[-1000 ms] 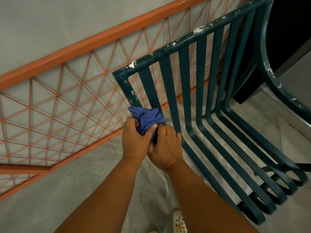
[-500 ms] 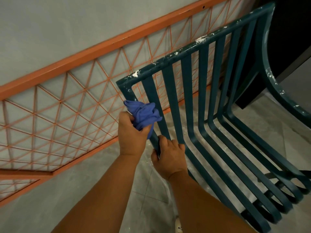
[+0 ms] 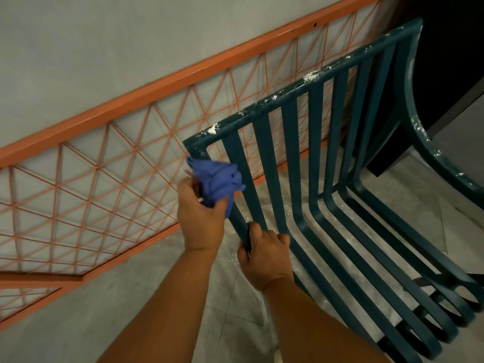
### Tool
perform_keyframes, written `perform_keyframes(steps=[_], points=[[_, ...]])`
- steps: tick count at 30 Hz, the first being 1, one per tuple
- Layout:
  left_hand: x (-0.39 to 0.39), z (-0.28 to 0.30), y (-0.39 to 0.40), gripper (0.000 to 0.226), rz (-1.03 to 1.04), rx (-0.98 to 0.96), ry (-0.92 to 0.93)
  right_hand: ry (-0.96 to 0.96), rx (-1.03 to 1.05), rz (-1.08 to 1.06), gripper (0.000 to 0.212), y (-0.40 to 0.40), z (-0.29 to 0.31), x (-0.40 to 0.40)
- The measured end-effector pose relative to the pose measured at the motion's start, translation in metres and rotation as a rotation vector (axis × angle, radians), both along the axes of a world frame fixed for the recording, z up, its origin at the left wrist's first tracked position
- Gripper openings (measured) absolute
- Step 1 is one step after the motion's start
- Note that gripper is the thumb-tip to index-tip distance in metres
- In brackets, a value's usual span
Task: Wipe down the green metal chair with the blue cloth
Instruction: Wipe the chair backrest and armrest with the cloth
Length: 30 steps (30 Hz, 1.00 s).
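The green metal chair (image 3: 290, 158) has a slatted back and seat, with white specks along its top rail and right armrest. My left hand (image 3: 201, 218) grips the bunched blue cloth (image 3: 217, 179) against the leftmost upright of the backrest, just below the top left corner. My right hand (image 3: 264, 255) grips the same left frame bar lower down, near the bend into the seat, fingers curled round it.
An orange metal railing (image 3: 110, 158) with a triangle lattice runs along the grey wall behind the chair. Grey floor tiles (image 3: 78, 310) lie below. A dark panel (image 3: 450, 61) stands at the top right behind the armrest.
My left hand has slid the cloth up the left upright towards the top corner. My right hand let go of the cloth and now grips the frame bar lower down.
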<state>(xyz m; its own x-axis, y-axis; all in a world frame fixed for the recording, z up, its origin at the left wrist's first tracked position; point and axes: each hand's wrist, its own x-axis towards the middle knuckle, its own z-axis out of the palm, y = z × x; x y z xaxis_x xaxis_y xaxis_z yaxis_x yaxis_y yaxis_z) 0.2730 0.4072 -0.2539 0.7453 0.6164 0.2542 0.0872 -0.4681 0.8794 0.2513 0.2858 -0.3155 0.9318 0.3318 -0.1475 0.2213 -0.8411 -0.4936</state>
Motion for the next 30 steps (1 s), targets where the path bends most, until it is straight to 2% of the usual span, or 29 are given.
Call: perform_keyframes(steps=[3,9,15,22,25,30], points=[[-0.006,-0.005,-0.006,0.049,-0.014,-0.019,0.051,-0.010,-0.008,-0.001,0.032,0.001,0.000,0.000],[0.026,0.031,0.002,0.047,0.098,0.126,-0.117,0.021,0.008,-0.004,0.033,0.000,0.004,0.003],[0.031,0.026,0.006,0.046,0.148,0.140,-0.129,0.048,0.028,-0.003,0.035,0.000,0.006,0.003],[0.029,0.019,0.021,0.019,0.048,0.123,-0.186,0.105,0.050,-0.002,0.034,-0.001,0.008,0.005],[0.028,0.020,0.023,0.016,0.032,0.074,-0.179,0.123,0.048,-0.003,0.033,-0.001,0.008,0.006],[0.026,0.021,0.017,0.015,0.064,-0.122,-0.186,0.121,0.052,-0.007,0.031,0.000,0.006,0.006]])
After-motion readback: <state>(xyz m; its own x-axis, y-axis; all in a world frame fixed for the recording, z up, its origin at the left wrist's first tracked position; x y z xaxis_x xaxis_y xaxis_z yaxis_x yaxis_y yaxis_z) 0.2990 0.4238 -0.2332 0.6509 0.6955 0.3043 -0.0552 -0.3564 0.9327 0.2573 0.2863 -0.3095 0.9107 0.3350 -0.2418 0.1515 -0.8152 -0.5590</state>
